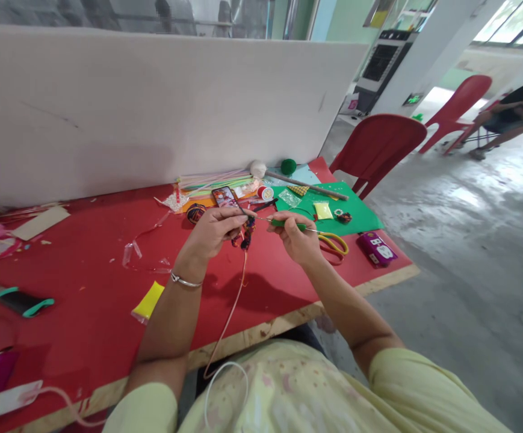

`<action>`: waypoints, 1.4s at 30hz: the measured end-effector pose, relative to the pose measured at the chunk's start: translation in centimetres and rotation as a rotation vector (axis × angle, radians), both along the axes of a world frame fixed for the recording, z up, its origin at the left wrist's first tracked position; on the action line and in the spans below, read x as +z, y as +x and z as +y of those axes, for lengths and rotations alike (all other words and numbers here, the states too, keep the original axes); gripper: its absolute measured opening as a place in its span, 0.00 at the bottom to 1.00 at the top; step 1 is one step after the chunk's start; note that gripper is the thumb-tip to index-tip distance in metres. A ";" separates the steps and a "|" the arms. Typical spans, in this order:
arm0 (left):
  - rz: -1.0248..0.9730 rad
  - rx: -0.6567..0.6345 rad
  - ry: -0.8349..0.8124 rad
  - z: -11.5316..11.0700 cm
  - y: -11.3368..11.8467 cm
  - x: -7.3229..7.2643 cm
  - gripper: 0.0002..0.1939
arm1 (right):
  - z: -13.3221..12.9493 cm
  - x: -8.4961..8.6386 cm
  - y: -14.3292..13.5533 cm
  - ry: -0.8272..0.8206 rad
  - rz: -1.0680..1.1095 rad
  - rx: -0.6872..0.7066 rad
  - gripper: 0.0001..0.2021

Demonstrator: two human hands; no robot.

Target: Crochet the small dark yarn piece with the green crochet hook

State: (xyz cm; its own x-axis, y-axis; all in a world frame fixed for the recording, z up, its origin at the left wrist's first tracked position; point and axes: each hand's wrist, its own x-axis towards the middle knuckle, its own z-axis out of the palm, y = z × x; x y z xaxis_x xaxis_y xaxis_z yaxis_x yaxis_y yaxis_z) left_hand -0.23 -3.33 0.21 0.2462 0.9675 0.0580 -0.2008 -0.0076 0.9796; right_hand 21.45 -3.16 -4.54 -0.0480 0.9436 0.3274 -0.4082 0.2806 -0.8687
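My left hand (211, 233) is closed, its thumb and fingers pinching a small dark multicoloured yarn piece (249, 228) above the table. My right hand (300, 239) grips a crochet hook (283, 224) by its green handle. The hook's thin metal shaft points left and its tip meets the yarn at my left fingertips. Just behind my left hand lies a ball of dark multicoloured yarn (195, 213). A phone (225, 196) with a lit screen rests beyond the hands. Yellow-handled scissors (336, 243) lie beside my right wrist.
A white board (162, 108) stands along the back of the red table (94, 240). A pink cable (229, 322) hangs over the front edge. A green sheet (355, 210) bears small packets. A purple box (376, 249) sits at right; red chairs (378, 147) stand beyond.
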 end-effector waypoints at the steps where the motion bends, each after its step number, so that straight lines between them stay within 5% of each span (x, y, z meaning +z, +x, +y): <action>1: 0.004 0.004 0.004 0.0 0.0 0.0 0.11 | 0.0 0.0 -0.1 -0.015 0.016 -0.005 0.19; 42: 0.010 0.038 0.023 0.0 0.1 0.1 0.12 | -0.1 0.3 -0.1 0.112 -0.023 0.046 0.10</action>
